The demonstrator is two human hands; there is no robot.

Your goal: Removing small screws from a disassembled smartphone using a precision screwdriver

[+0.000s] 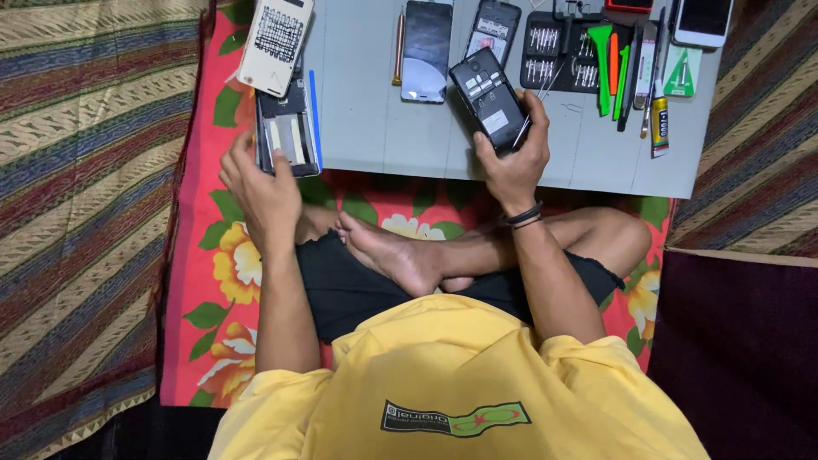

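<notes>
The top edge is cutting off a white smartphone (703,21), a dark screwdriver-bit case (558,55) and a pale back cover (275,43). The left hand (256,183) is hiding the near end of a dark inner phone frame (285,128), its fingers curling around it at the left edge of the grey work mat (375,128). The right hand (515,153) is gripping an opened black phone (487,98), back facing up and internals showing, above the mat, while also pinching thin metal tweezers (532,111); fine detail is too small to read.
</notes>
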